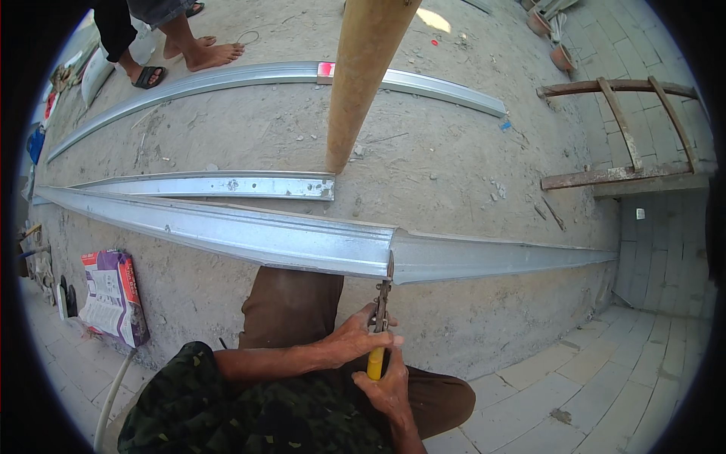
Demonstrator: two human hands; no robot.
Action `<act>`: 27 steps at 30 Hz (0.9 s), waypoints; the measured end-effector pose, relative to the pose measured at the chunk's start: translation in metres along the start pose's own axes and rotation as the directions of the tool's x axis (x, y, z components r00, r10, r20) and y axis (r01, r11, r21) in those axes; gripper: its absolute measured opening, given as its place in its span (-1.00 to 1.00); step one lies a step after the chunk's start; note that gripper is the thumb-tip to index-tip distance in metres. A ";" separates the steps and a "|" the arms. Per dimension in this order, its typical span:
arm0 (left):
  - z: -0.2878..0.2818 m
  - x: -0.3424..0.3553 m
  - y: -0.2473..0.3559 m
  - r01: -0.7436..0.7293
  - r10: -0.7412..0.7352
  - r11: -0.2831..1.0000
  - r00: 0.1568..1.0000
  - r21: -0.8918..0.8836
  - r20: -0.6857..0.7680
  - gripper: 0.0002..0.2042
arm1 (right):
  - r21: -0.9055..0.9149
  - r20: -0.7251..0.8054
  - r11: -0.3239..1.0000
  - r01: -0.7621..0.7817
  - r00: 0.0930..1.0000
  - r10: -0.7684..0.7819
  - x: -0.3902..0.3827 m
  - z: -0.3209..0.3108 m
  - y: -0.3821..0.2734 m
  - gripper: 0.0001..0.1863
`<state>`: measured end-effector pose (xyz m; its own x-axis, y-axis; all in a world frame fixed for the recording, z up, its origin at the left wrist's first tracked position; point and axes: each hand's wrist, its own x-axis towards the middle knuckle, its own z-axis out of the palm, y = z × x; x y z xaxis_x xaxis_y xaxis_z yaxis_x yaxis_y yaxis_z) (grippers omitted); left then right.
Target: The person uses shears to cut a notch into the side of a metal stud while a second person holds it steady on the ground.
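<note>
A long silver metal channel (pixel 287 240) lies across in front of me, over my bent knee, its right-hand stretch (pixel 484 259) duller grey. At the seam between the two stretches, the jaws of a pair of tin snips (pixel 383 296) with yellow grips sit on the channel's near edge. My left hand (pixel 354 337) is closed around the upper part of the snips, near the pivot. Lower down, my right hand (pixel 388 384) grips the yellow handles. The palm sides of both hands are hidden.
Behind the channel lies a shorter metal channel (pixel 280 186), with another long one (pixel 249 74) farther back. A wooden post (pixel 363 83) rises from the dusty floor. A printed sack (pixel 113 299) stands at left, a wooden ladder (pixel 620 129) at right. Another person's feet (pixel 204 53) are at far left.
</note>
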<state>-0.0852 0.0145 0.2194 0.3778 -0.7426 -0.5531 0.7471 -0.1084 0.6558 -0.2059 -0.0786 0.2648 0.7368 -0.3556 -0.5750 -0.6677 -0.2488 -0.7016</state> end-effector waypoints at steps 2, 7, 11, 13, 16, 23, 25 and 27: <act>0.011 0.002 0.000 0.042 -0.043 0.999 0.996 -0.018 -0.080 -0.52 | 0.004 -0.025 0.997 0.076 0.997 -0.076 -0.001 0.002 0.010 -0.16; 0.024 0.005 -0.009 0.039 -0.042 0.999 0.968 -0.016 -0.249 -0.60 | -0.010 0.009 0.990 -0.140 0.990 0.140 -0.004 0.005 -0.014 -0.19; 0.027 0.009 -0.021 -0.040 0.020 0.997 0.955 -0.062 -0.296 -0.68 | 0.004 -0.064 0.980 -0.197 0.978 0.197 -0.006 0.015 -0.018 -0.21; 0.027 0.014 -0.032 -0.083 0.040 0.989 0.949 -0.125 -0.312 -0.70 | -0.022 -0.067 0.983 -0.184 0.981 0.183 -0.004 0.016 -0.013 -0.22; 0.024 0.017 -0.035 -0.119 0.095 0.991 0.945 -0.059 -0.312 -0.72 | -0.075 -0.083 0.990 -0.119 0.990 0.112 -0.001 0.017 0.004 -0.24; 0.025 0.012 -0.029 -0.104 0.127 0.991 0.940 0.087 -0.317 -0.60 | -0.038 -0.107 0.998 -0.057 0.993 0.052 0.007 0.021 0.007 -0.31; 0.024 0.008 -0.022 -0.094 0.165 0.969 0.936 0.229 -0.312 -0.52 | -0.058 -0.143 0.998 -0.012 0.990 0.003 0.008 0.022 0.010 -0.29; 0.023 0.009 -0.024 -0.109 0.161 0.978 0.934 0.175 -0.319 -0.48 | -0.074 -0.155 0.997 0.007 0.988 -0.018 0.009 0.023 0.013 -0.29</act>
<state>-0.1123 -0.0053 0.2106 0.6473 -0.5005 -0.5749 0.5940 -0.1414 0.7919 -0.2060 -0.0638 0.2407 0.7236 -0.4862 -0.4900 -0.6686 -0.3174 -0.6725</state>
